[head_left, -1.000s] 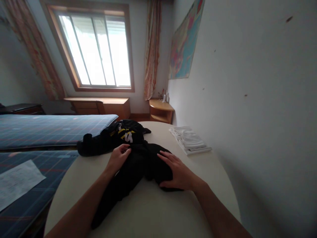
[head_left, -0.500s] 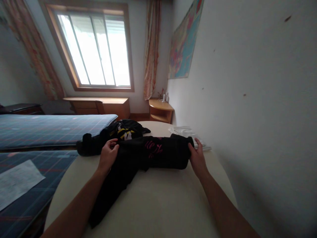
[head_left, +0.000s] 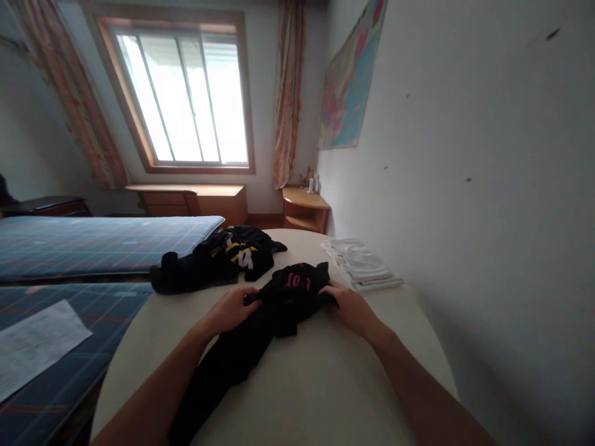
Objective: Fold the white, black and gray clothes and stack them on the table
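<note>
A black garment with pink lettering (head_left: pixel 279 313) lies bunched on the cream round table (head_left: pixel 325 384). One long sleeve or leg of it trails toward the table's near left edge. My left hand (head_left: pixel 235 308) grips its left side, thumb and fingers closed on the cloth. On the opposite side my right hand (head_left: pixel 348 306) pinches the right edge, with some fingertips hidden by the fabric. Behind my left hand rests a heap of black clothing (head_left: pixel 198 269) with yellow and white markings.
A folded white cloth stack (head_left: pixel 360 263) sits at the table's right rear, near the wall. Left of the table are plaid mattresses (head_left: pixel 111 244), the nearer one bearing a paper sheet (head_left: pixel 41 347). A wooden desk (head_left: pixel 218 201) and a corner shelf (head_left: pixel 304 198) stand below the window.
Both hands have come closer together, the right one moving left. The garment, stretched out wide before, is now gathered and crumpled between them. The white stack shows more fully.
</note>
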Tool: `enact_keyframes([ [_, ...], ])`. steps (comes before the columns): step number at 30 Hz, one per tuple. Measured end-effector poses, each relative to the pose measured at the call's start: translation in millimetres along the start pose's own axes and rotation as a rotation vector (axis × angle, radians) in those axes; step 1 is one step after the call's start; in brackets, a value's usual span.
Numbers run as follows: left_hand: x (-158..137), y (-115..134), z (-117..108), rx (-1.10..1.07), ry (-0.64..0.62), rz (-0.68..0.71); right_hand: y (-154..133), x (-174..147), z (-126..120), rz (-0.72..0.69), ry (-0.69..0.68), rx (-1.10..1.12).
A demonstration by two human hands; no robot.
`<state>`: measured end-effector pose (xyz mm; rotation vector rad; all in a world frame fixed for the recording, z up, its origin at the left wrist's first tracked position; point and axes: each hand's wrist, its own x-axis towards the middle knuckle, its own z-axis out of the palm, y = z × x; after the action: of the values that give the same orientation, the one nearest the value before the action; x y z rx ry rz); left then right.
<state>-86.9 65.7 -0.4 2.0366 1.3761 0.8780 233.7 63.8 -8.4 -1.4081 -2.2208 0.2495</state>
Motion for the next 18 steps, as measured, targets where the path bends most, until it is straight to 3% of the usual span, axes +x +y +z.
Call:
enact_keyframes([
  [3, 2, 4, -7, -0.135, 0.036, -0.022, 14, 26, -22, 0.002, 0.176, -0.030],
  [6, 7, -4, -11, -0.232, 0.267, -0.095, 33, 51, -36, 0.024, 0.393, -0.057],
  [8, 11, -13, -10, -0.203, 0.402, -0.140, 41, 60, -35, 0.078, 0.449, -0.127],
  [10, 13, -22, -6, -0.122, 0.453, -0.144, 42, 60, -25, 0.134, 0.419, -0.186],
  [12, 13, -28, 1, -0.049, 0.419, -0.097, 32, 53, -10, 0.114, 0.328, -0.205],
  [18, 6, -29, 16, 0.166, 0.238, 0.071, -30, 11, 26, -0.223, 0.056, -0.132],
])
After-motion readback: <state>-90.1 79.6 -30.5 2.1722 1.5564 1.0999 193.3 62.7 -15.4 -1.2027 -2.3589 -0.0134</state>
